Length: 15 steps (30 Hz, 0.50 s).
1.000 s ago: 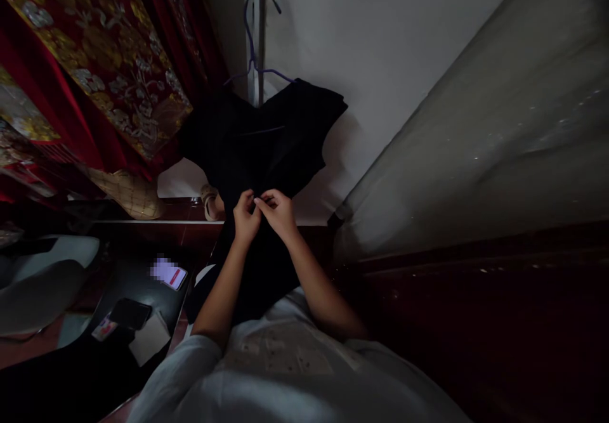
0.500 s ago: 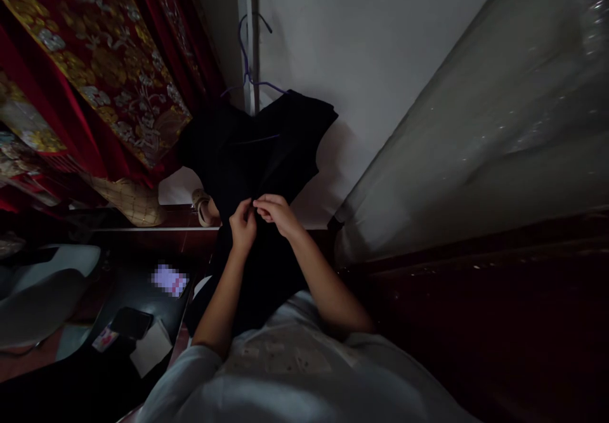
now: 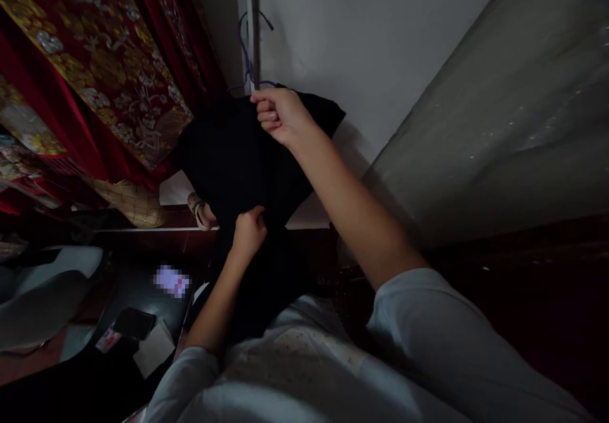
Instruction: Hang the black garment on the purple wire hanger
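Note:
A sleeveless-looking black garment (image 3: 223, 150) hangs on a purple hanger (image 3: 246, 49), its hook by a pale vertical post. My right hand (image 3: 280, 112) is closed in a pinch at the middle of the neckline, just below the hanger's neck. What it pinches looks like a zipper pull, though the piece itself is hidden by the fingers. Lower down, my left hand (image 3: 250, 229) is closed on the front of the same garment. Between the two hands the front lies together. Dark cloth and dim light hide finer details.
Red curtain-like cloth with gold and silver patterns (image 3: 109, 61) hangs at the left. A plastic-covered bulk (image 3: 476, 144) stands at the right against the white wall. Lower left, a dark seat (image 3: 128, 283) bears a phone (image 3: 134, 323) and a white box (image 3: 155, 347). Another person's clog (image 3: 197, 210) shows behind.
My right hand has travelled up from beside my left hand to the neckline. The garment's front, gaping before, is now drawn together. My left hand has stayed low, shifting slightly.

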Tool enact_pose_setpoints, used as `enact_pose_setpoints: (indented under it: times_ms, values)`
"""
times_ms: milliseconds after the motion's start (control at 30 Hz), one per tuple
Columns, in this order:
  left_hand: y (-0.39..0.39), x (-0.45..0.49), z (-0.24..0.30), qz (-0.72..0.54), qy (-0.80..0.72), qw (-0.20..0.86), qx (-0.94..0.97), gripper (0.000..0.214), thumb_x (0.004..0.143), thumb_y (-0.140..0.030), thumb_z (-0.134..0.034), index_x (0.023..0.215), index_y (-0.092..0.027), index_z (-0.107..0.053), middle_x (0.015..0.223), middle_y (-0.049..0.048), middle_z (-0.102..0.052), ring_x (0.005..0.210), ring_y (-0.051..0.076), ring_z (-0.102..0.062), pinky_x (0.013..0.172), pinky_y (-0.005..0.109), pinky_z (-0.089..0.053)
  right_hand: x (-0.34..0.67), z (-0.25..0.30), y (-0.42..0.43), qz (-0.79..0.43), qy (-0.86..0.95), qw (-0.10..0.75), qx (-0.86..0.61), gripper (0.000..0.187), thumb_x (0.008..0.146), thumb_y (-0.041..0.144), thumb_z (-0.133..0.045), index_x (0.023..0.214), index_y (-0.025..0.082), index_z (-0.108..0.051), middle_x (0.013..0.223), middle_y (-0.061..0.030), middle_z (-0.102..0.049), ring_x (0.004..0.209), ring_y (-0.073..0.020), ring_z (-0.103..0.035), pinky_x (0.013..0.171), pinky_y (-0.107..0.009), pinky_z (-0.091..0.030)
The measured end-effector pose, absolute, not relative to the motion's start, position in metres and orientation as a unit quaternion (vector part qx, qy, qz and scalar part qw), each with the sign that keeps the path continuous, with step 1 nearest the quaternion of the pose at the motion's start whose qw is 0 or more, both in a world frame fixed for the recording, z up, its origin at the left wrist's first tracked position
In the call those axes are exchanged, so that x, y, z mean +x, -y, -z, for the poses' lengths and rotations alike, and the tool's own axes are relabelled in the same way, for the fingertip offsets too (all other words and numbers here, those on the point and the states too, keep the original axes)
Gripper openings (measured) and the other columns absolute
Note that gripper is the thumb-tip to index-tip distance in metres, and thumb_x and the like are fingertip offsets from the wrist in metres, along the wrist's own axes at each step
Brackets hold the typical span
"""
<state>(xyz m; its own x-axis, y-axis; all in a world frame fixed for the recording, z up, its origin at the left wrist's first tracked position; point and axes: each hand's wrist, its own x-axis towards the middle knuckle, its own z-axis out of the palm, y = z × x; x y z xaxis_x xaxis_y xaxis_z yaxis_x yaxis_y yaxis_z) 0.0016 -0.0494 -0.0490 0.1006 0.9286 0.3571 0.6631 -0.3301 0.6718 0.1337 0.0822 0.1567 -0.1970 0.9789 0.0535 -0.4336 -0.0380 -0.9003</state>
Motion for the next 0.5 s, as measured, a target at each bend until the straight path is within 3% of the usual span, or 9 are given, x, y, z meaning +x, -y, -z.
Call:
enact_pose_setpoints:
  times_ms: [67,133,200,267,500]
  values:
    - [0.037,-0.001,0.034,-0.38,-0.518,0.167,0.748,0.02,0.088,-0.01,-0.062,0.095,-0.019,-0.078,0.093,0.0124,-0.079,0.085,0.03,-0.076,0.081,0.037,-0.059,0.131,-0.153,-0.072,-0.614,0.45,0.565,-0.317,0.028,0.099,0.02,-0.059,0.071,0.016,-0.056,0.053,0.006,-0.044,0.042,-0.0024,-0.026,0.036,-0.015,-0.014]
    - [0.015,-0.006,0.007,-0.431,-0.464,0.142,0.761,0.023,0.09,-0.02,-0.07,0.112,-0.018,-0.076,0.109,0.014,-0.078,0.095,0.03,-0.076,0.088,0.039,-0.06,0.13,-0.145,-0.063,-0.591,0.466,0.574,-0.324,0.029,0.099,0.019,-0.057,0.071,0.016,-0.057,0.052,0.0053,-0.043,0.043,-0.0032,-0.027,0.036,-0.016,-0.014]
    - [-0.012,-0.012,-0.028,-0.509,-0.405,0.104,0.752,0.037,0.096,-0.024,-0.064,0.132,-0.019,-0.066,0.114,0.0118,-0.076,0.097,0.025,-0.075,0.09,0.037,-0.059,0.133,-0.138,-0.06,-0.576,0.476,0.574,-0.336,0.028,0.098,0.018,-0.056,0.07,0.016,-0.057,0.051,0.0047,-0.042,0.043,-0.0041,-0.028,0.036,-0.016,-0.013]
    - [-0.041,-0.015,-0.066,-0.569,-0.38,0.058,0.727,0.039,0.101,-0.025,-0.057,0.14,-0.024,-0.059,0.106,0.0071,-0.075,0.095,0.021,-0.074,0.093,0.035,-0.057,0.137,-0.134,-0.061,-0.561,0.493,0.572,-0.34,0.026,0.097,0.019,-0.056,0.071,0.018,-0.056,0.052,0.0041,-0.043,0.044,-0.0051,-0.029,0.036,-0.017,-0.014]
    - [-0.084,-0.009,-0.133,-0.481,-0.356,-0.011,0.801,0.009,0.1,-0.025,-0.06,0.098,-0.024,-0.069,0.093,0.0054,-0.071,0.096,0.023,-0.07,0.092,0.035,-0.051,0.136,-0.118,-0.08,-0.455,0.535,0.623,-0.343,0.03,0.09,0.034,-0.069,0.073,0.023,-0.047,0.054,0.0055,-0.037,0.048,-0.0082,-0.029,0.04,-0.019,-0.022]
